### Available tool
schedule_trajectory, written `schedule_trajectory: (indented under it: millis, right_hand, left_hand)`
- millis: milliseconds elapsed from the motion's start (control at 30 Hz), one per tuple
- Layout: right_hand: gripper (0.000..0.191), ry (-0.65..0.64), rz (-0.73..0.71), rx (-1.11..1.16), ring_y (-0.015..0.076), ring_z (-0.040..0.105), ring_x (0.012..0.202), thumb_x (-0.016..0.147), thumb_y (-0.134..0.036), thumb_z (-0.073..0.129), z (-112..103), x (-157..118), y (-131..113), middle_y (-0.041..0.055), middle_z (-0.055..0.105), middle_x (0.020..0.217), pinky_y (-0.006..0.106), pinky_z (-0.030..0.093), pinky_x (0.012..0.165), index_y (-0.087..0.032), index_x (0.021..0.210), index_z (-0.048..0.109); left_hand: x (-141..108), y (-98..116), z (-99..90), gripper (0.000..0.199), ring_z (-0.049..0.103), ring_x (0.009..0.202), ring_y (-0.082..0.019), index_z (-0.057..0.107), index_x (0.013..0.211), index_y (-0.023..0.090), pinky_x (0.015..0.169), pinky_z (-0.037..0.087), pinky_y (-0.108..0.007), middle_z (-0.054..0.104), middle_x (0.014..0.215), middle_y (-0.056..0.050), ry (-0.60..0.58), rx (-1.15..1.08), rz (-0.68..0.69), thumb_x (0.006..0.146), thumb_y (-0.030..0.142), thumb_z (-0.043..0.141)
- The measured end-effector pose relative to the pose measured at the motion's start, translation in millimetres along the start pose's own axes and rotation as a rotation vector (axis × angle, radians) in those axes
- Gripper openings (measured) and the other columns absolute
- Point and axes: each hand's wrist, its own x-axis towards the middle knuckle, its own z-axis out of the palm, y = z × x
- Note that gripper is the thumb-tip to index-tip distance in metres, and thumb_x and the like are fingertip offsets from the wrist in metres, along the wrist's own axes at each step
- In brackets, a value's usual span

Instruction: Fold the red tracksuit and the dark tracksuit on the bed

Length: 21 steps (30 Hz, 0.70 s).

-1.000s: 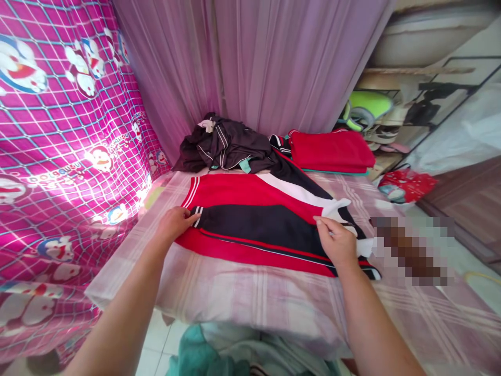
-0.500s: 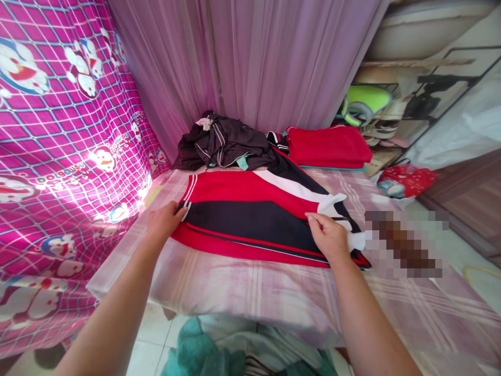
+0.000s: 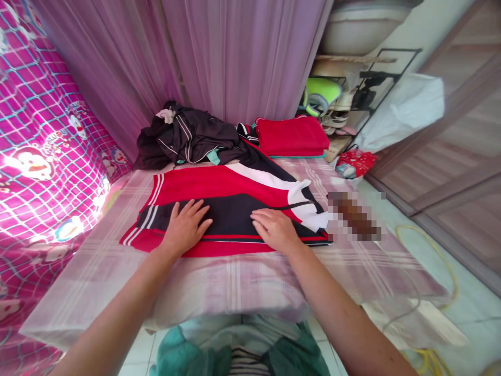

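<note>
A red, black and white jacket (image 3: 227, 209) lies spread on the table, its striped hem toward the left and its white collar (image 3: 303, 206) toward the right. One black sleeve (image 3: 270, 166) stretches back from the collar end. My left hand (image 3: 187, 225) rests flat on the black panel near the hem, fingers spread. On the same panel, closer to the collar, lies my right hand (image 3: 274, 228), its fingers stretched out and pointing left. Neither hand holds any cloth.
Behind the jacket sit a heap of dark clothes (image 3: 191, 137) and a folded red stack (image 3: 293, 137). A plaid cloth (image 3: 235, 287) covers the table. A pink patterned curtain (image 3: 43, 156) hangs at left; a shelf rack (image 3: 376, 60) stands back right. A pixelated patch hides something beside the collar.
My left hand has left the hem corner and moved inward onto the black panel. My right hand has let go near the collar and shifted left. The view has turned right.
</note>
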Motion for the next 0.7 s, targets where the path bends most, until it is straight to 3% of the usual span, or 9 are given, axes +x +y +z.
schedule_trajectory:
  millis: [133, 267, 367, 500, 600, 700]
  right_hand:
    - [0.038, -0.220, -0.025, 0.010, 0.0262, 0.050, 0.133, 0.095, -0.032, 0.056, 5, 0, -7, 0.0111, 0.058, 0.142, 0.047, 0.040, 0.110, -0.023, 0.130, 0.064]
    - [0.041, -0.282, 0.019, 0.051, 0.0251, 0.047, 0.136, 0.098, -0.035, 0.049, -2, -1, 17, 0.0115, 0.054, 0.145, 0.047, 0.036, 0.113, -0.022, 0.135, 0.061]
    - [0.036, -0.242, 0.034, 0.090, 0.0234, 0.054, 0.129, 0.097, -0.033, 0.048, -10, -3, 38, 0.0089, 0.061, 0.138, 0.045, 0.041, 0.110, -0.024, 0.128, 0.066]
    - [0.032, -0.130, 0.230, -0.071, 0.0237, 0.065, 0.110, 0.094, -0.034, 0.053, -25, -12, 56, 0.0090, 0.072, 0.117, 0.039, 0.049, 0.096, -0.023, 0.119, 0.070]
    - [0.027, -0.210, 0.385, -0.213, 0.0229, 0.068, 0.090, 0.092, -0.042, 0.057, -36, -16, 62, 0.0054, 0.076, 0.094, 0.033, 0.050, 0.078, -0.024, 0.104, 0.074]
    - [0.026, -0.289, 0.366, -0.272, 0.0206, 0.069, 0.085, 0.096, -0.042, 0.053, -40, -12, 65, 0.0033, 0.076, 0.094, 0.029, 0.045, 0.070, -0.025, 0.097, 0.073]
  left_hand:
    - [3, 10, 18.4, 0.054, 0.036, 0.144, -0.029, 0.049, 0.145, 0.027, 0.119, 0.019, -0.056, 0.046, 0.153, -0.008, -0.072, 0.000, -0.001, 0.096, 0.049, 0.037]
    - [3, 8, 22.3, 0.058, 0.033, 0.146, -0.030, 0.043, 0.149, 0.026, 0.119, 0.020, -0.057, 0.041, 0.156, -0.009, -0.131, 0.001, -0.031, 0.096, 0.049, 0.036]
    - [4, 9, 20.2, 0.059, 0.032, 0.146, -0.030, 0.041, 0.150, 0.026, 0.118, 0.021, -0.057, 0.039, 0.157, -0.008, -0.167, -0.004, -0.040, 0.096, 0.049, 0.037]
    - [5, 13, 18.3, 0.060, 0.030, 0.147, -0.031, 0.041, 0.150, 0.025, 0.118, 0.022, -0.058, 0.038, 0.158, -0.009, -0.190, 0.009, -0.049, 0.096, 0.049, 0.037]
    - [6, 14, 18.4, 0.060, 0.031, 0.147, -0.031, 0.041, 0.150, 0.025, 0.118, 0.022, -0.058, 0.038, 0.157, -0.009, -0.191, 0.013, -0.051, 0.096, 0.051, 0.037]
    - [4, 13, 19.7, 0.059, 0.031, 0.147, -0.029, 0.040, 0.150, 0.026, 0.118, 0.022, -0.056, 0.038, 0.158, -0.008, -0.182, 0.027, -0.055, 0.096, 0.050, 0.036]
